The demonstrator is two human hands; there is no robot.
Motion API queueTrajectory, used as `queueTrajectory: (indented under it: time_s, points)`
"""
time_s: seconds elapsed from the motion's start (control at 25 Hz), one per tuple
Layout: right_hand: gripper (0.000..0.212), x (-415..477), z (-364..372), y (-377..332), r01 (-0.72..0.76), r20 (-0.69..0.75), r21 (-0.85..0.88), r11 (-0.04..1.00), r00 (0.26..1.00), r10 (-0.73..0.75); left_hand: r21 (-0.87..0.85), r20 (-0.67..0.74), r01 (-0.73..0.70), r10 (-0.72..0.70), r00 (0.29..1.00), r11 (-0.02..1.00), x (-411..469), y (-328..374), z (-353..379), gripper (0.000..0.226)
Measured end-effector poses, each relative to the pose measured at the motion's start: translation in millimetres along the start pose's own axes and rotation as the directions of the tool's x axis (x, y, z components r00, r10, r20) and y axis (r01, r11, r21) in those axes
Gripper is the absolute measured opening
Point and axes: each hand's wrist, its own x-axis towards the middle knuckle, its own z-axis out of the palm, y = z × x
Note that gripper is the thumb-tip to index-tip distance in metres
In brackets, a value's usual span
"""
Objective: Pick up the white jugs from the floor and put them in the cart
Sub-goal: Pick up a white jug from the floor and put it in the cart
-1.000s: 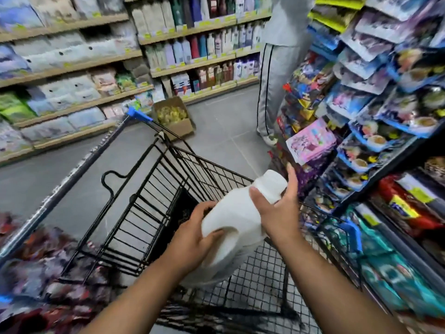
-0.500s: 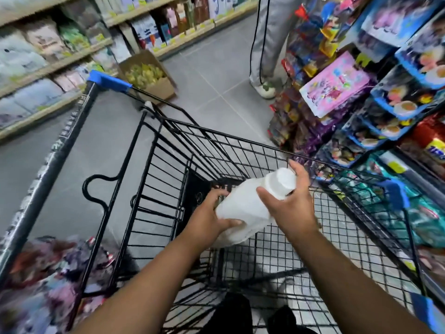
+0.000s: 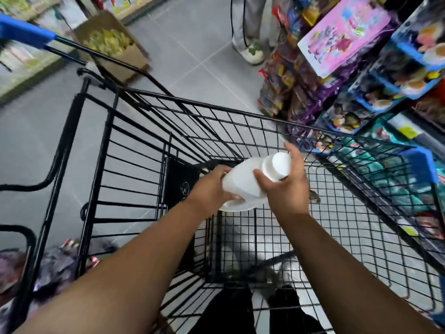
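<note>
1. White jug (image 3: 250,179) held in both hands inside the black wire cart (image 3: 216,112), above the basket floor, tilted with its cap toward the cart's far right side.
2. Left hand (image 3: 212,186) wrapped round the jug's lower body, fingers curled under it.
3. Right hand (image 3: 286,186) clasps the jug's neck just below the cap, thumb across the near side, fingers spread over the far side.
4. Cardboard box (image 3: 113,47) of yellow-green items on the floor beyond the cart's far left corner.
5. Another person's legs (image 3: 250,22) stand beyond the cart's far end.
6. Packed shelves (image 3: 385,75) run along the cart's right side.
</note>
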Motion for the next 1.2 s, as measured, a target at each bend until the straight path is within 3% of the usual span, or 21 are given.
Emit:
queueTrajectory:
  time_s: [0.4, 0.6, 0.72, 0.96, 1.2]
  points:
    - [0.074, 31.1, 44.6, 20.8, 0.072, -0.098, -0.035, 0.997, 0.992, -0.075, 0.048, -0.099, -0.059, 0.064, 0.993, 0.997, 60.0, -24.6, 3.1, 0.052]
    - [0.074, 27.6, 58.3, 15.7, 0.144, -0.016, -0.075, 0.987, 0.989, -0.146, 0.082, -0.199, -0.044, 0.06, 0.978, 0.996, 69.6, -28.9, -4.2, 0.051]
    - [0.071, 22.3, 57.5, 15.4, 0.139, 0.026, -0.059, 0.988, 0.99, -0.138, 0.004, -0.144, -0.039, 0.039, 0.989, 0.999, 60.1, -33.5, -8.7, 0.064]
    - [0.083, 14.8, 21.0, 7.2, 0.089, 0.043, -0.027, 0.996, 0.995, -0.088, -0.15, -0.124, -0.069, 0.05, 0.991, 0.986, 23.1, -8.3, -27.1, 0.086]
    - [0.077, -8.1, -65.1, -22.6, 0.154, 0.036, -0.051, 0.987, 0.988, -0.153, -0.194, -0.163, -0.255, 0.225, 0.961, 0.947, -33.3, 50.7, -33.7, 0.088]
